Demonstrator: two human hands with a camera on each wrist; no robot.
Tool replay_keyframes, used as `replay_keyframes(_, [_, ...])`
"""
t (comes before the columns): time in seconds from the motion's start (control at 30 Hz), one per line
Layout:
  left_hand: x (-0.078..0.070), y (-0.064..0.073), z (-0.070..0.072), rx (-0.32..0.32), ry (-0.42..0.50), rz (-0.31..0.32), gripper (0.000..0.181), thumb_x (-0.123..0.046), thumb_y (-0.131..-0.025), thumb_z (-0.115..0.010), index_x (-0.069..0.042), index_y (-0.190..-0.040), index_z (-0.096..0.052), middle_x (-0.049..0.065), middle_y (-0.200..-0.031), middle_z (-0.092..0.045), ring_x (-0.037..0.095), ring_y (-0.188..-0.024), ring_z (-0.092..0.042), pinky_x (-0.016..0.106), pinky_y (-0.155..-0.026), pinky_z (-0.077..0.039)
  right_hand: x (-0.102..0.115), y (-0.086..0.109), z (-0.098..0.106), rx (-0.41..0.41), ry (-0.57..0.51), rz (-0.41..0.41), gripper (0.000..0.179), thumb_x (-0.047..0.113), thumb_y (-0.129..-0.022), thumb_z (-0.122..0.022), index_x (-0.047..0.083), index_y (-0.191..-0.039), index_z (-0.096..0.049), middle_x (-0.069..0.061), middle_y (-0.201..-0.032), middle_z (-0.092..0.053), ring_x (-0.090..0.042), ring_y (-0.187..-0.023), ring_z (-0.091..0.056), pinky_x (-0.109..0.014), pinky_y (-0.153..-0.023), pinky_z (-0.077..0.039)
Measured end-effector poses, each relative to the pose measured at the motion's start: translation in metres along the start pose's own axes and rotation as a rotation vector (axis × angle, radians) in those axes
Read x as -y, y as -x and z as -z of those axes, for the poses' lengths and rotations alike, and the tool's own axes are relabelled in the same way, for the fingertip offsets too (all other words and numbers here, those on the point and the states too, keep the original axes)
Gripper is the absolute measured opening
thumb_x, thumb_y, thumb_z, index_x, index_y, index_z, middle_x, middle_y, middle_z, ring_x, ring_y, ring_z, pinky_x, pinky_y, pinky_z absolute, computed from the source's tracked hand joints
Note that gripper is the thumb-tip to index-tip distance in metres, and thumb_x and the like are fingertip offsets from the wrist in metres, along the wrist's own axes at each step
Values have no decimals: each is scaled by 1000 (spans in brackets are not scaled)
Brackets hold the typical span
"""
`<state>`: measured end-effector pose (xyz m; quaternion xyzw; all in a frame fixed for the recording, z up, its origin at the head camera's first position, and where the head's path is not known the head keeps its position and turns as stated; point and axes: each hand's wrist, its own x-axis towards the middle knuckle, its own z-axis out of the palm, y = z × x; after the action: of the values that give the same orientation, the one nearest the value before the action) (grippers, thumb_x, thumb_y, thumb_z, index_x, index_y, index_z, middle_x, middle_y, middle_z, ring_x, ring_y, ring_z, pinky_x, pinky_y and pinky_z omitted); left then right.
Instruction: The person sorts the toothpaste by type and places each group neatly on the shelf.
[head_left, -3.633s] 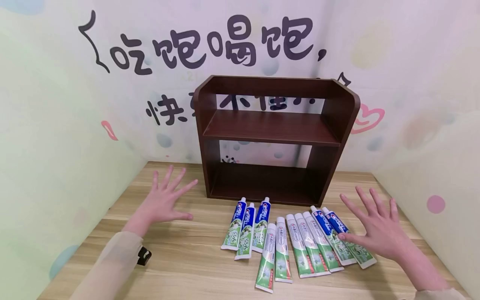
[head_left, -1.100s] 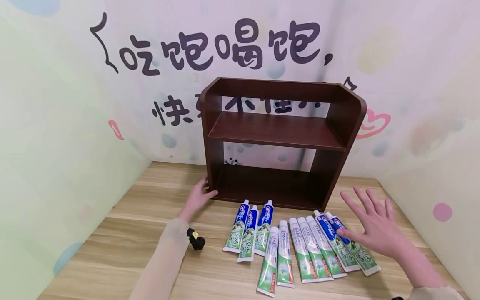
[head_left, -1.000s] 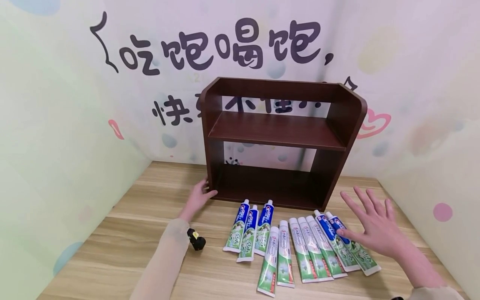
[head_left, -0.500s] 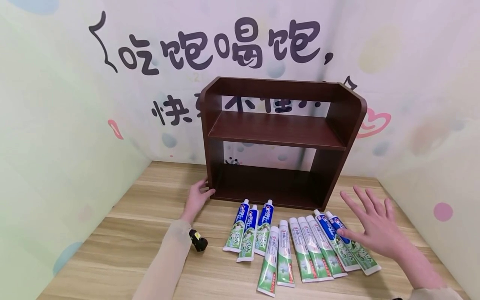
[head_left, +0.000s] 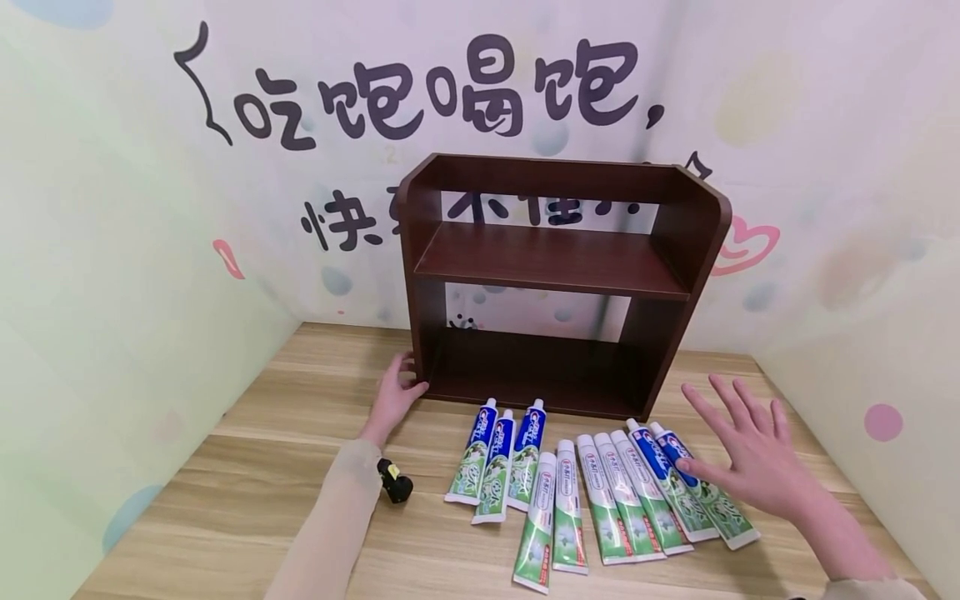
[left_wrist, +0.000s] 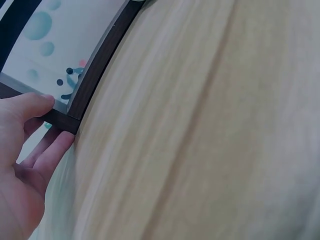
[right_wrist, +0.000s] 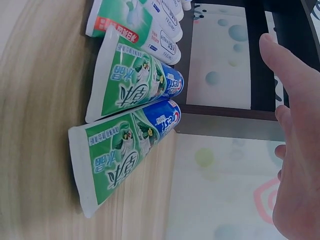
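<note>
A dark brown two-tier wooden shelf (head_left: 551, 262) stands upright at the back of the table. My left hand (head_left: 392, 402) grips the foot of its left side panel; in the left wrist view, the thumb lies on one face of the panel (left_wrist: 60, 120) and the fingers on the other. In front of the shelf lie several toothpaste tubes: blue-and-green ones (head_left: 495, 471) at left, white-and-green ones (head_left: 536, 525) in the middle, and two more blue-and-green tubes (right_wrist: 125, 150) at right. My right hand (head_left: 757, 458) hovers beside those right-hand tubes with fingers spread, holding nothing.
The wood-grain table (head_left: 255, 500) carries everything. A printed backdrop (head_left: 360, 167) with large black characters rises behind the shelf, and pale side walls (head_left: 862, 250) close in the table on both sides. A black wrist camera (head_left: 395, 481) sits at my left cuff.
From spread above the table, my left hand has moved right and forward to grip the shelf's side panel. The right hand has stayed nearly still; the tubes lie as before.
</note>
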<state>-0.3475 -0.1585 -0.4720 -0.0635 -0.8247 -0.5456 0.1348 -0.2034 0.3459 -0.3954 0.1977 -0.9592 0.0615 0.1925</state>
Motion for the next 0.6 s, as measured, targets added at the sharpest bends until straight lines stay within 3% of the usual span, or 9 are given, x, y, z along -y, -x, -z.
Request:
replay_keyframes(0.33, [2,1,0,-9,1,10,54,0,-87,-70,0,-137,-49,29,-132,-58,47,-111,-65,49,-93,-57,-1,2,0,5,-9,-2,97,55,-82,-72,29,-159,-19,-10,-169,-2,-38,-155,7,-69,-115,19])
replay_keyframes(0.6, [7,0,-1,-33,11,35,42,-1,-86,-70,4,-125,-54,31,-124,-62,45,-108,-67,44,-87,-59,-1,2,0,6,-13,-5,97,55,-81,-72,29,-158,-20,-13,-168,-7,-40,-154,4,-69,-115,18])
